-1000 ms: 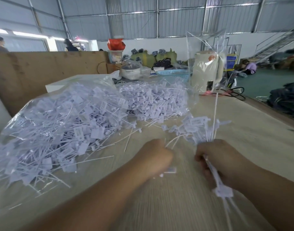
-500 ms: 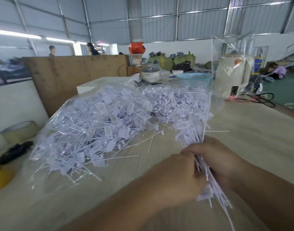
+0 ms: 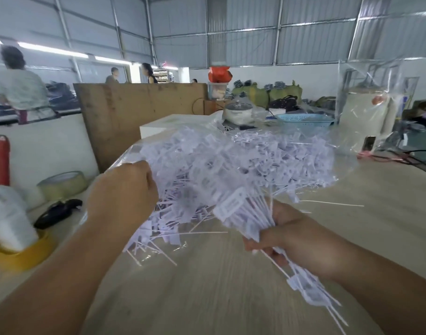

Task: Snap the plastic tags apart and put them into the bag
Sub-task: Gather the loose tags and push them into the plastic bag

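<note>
Head view: right hand (image 3: 296, 235) curled tight round tag bundle (image 3: 245, 209), long axis running up-left toward bag (image 3: 231, 165). Left hand (image 3: 125, 194) pinches bag's near edge, lifting mouth. Bag just beyond tag heads, on table (image 3: 207, 298). Right hand feeds.

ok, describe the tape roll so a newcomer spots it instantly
Start at the big brown board standing behind the table's left end. Just below and left of it, on the lower white surface, lies the tape roll. It is a translucent yellowish ring, unlike the upright red cylinder and the black object nearby.
</note>
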`<state>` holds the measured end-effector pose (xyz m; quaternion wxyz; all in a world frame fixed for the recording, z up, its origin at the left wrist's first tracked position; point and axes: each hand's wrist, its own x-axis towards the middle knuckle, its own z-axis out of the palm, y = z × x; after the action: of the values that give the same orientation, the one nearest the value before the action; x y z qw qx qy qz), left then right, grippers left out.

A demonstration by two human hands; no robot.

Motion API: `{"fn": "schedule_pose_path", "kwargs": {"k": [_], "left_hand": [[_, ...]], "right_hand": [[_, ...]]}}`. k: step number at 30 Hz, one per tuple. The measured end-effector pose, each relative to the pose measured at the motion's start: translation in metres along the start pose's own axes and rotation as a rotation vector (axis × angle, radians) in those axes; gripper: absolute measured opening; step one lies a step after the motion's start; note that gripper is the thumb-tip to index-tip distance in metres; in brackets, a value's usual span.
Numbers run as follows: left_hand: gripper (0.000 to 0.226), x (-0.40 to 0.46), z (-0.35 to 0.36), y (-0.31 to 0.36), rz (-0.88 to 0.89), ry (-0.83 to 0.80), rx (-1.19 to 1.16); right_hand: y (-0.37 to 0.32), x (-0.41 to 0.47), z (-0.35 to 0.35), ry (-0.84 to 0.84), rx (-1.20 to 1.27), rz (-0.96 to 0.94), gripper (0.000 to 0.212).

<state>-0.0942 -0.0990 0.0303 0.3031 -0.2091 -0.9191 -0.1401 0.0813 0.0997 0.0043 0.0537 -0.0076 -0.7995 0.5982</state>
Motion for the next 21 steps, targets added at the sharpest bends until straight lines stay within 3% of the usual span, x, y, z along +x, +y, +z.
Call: {"fn": "schedule_pose_path", "kwargs": {"k": [4, 8, 11, 14, 18, 21], "left_hand": [[0.021, 0.009, -0.002, -0.012, -0.135, 0.050, -0.654], [0.028, 0.015, -0.026, -0.007, -0.090, 0.128, -0.927], [0.024, 0.010, -0.040, 0.001, 0.100, 0.139, -0.874], [0.021, 0.002, -0.046, 0.010, 0.289, 0.119, -0.829], [0.021, 0.005, -0.050, 0.002, 0.229, 0.171, -0.894], [0.015, -0.001, -0.045, 0.001, 0.310, 0.213, -0.659]], "right_hand": [[-0.007, 0.021, 0.026, -0.019, -0.304, -0.049, 0.026], [-0.022, 0.051, 0.047, 0.101, -0.681, -0.036, 0.024], [-0.032, 0.078, 0.067, 0.098, -0.815, 0.035, 0.032], [-0.038, 0.102, 0.083, 0.130, -0.872, 0.120, 0.025], [-0.046, 0.120, 0.087, 0.251, -1.067, 0.234, 0.031], [-0.060, 0.127, 0.085, 0.149, -1.042, 0.174, 0.014]]}}
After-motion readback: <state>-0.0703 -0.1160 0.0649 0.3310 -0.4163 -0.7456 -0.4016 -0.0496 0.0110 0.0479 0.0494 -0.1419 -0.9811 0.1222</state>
